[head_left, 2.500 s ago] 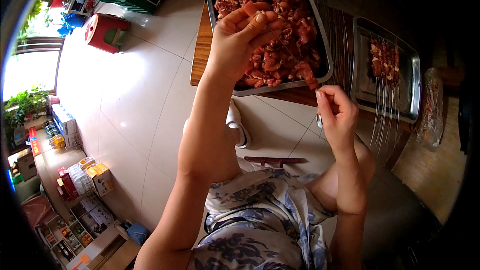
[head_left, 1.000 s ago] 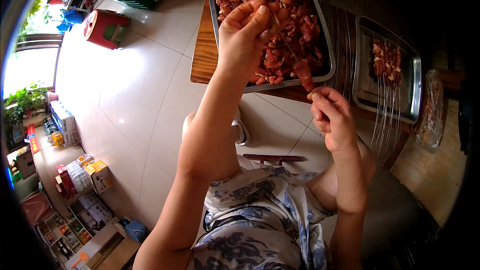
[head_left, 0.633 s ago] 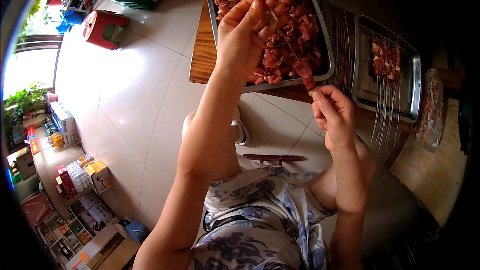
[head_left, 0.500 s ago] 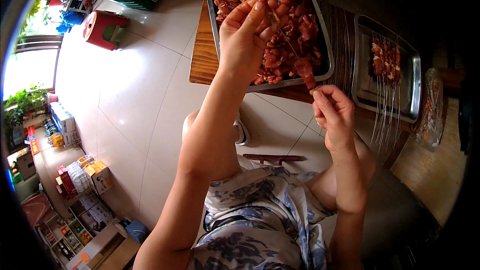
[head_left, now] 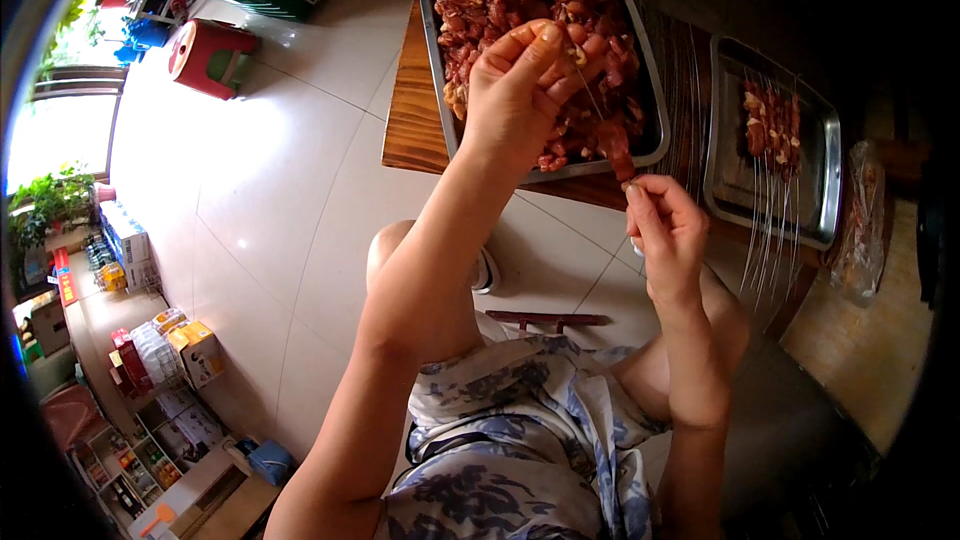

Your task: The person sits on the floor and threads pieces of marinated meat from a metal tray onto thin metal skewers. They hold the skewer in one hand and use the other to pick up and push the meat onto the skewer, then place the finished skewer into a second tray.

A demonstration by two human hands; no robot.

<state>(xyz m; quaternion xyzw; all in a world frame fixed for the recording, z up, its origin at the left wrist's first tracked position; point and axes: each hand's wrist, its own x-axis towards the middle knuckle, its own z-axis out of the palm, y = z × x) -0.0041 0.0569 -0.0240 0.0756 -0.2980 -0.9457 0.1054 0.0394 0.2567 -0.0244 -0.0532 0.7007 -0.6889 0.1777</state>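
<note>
A thin metal skewer [head_left: 592,93] slants between my two hands, with a strip of red raw meat [head_left: 615,148] on its lower part. My right hand [head_left: 668,230] pinches the skewer right at the lower end of that strip. Up over the meat tray, my left hand [head_left: 525,85] has thumb and fingers closed on a small pale-edged piece of meat [head_left: 577,56] at the skewer's upper end. Beneath it, a deep metal tray [head_left: 655,120] is heaped with cut raw meat [head_left: 490,0].
To the right, a second metal tray [head_left: 828,180] holds several loaded skewers [head_left: 770,130], their bare ends over its near rim. Loose skewers [head_left: 690,70] lie between the trays on the wooden table [head_left: 408,120]. A clear plastic bag [head_left: 862,225] lies farther right. A red stool [head_left: 208,58] stands far left.
My left hand has shifted right and slightly nearer along the skewer, closer to the meat strip. My right hand has barely moved.
</note>
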